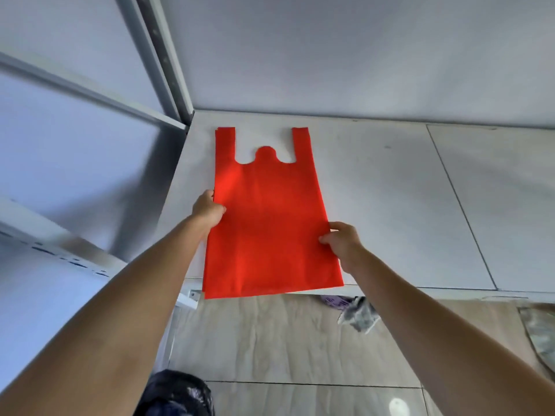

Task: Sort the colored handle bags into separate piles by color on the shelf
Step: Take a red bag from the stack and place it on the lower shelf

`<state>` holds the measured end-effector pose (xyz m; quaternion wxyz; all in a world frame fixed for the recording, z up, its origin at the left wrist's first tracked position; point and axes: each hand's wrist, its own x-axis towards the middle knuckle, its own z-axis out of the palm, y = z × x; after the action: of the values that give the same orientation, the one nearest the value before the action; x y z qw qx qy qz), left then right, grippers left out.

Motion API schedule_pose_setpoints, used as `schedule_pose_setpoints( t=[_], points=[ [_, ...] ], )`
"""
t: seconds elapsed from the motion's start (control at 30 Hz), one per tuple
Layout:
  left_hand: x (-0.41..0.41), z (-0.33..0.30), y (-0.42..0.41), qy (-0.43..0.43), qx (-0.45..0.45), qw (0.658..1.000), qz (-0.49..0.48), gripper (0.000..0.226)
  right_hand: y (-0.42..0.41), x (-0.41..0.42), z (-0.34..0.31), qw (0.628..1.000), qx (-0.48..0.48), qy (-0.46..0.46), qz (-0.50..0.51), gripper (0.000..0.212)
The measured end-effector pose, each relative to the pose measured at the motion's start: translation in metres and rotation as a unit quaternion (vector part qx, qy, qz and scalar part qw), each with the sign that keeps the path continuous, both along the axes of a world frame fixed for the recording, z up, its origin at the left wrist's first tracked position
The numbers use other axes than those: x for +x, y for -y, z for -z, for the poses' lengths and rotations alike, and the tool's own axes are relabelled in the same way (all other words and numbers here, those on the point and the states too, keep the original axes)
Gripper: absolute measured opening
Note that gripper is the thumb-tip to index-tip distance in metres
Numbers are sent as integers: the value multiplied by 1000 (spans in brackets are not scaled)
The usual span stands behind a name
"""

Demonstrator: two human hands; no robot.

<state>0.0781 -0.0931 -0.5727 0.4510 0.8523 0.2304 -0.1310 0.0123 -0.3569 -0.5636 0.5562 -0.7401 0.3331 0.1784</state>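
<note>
Your left hand [208, 209] and right hand [342, 239] pinch opposite edges of one red bag [270, 217], flat between your fingers on the shelf [390, 205]; no other piles visible, sorting barely begun

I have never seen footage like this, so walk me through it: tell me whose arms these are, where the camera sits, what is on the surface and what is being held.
There is no machine here. A person wears a wide-angle camera on the head, so this single picture looks forward and down along their own bare arms. The left hand pinches the left edge of a red handle bag, and the right hand pinches its right edge. The bag lies flat on a white shelf, handles pointing towards the wall, its bottom edge hanging slightly over the shelf's front. No other bag shows on the shelf. Below is a tiled floor with a black bag near the person.
</note>
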Motion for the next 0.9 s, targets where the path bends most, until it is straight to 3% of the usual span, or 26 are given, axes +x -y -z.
schedule_pose_setpoints(
  t=[0.23,0.37,0.47,0.57,0.7,0.77,0.9],
  points=[
    [27,-14,10,89,85,992,-8,38,-7,24,-2,999,-9,44,-15,50],
    [21,-15,7,51,127,990,19,42,-11,19,-7,998,-42,27,-47,53],
    [0,-26,6,21,198,978,57,48,-8,-1,-25,985,-139,10,-102,53],
    [-28,-56,7,33,281,946,159,43,-2,-33,-56,938,-271,-2,-216,51],
    [-71,-130,10,49,342,903,255,41,8,-67,-119,851,-373,47,-367,48],
    [-94,-177,15,64,375,877,292,42,12,-75,-163,812,-409,64,-410,49],
    [-148,-287,28,92,403,860,301,41,12,-101,-277,765,-443,77,-462,47]
  ],
)
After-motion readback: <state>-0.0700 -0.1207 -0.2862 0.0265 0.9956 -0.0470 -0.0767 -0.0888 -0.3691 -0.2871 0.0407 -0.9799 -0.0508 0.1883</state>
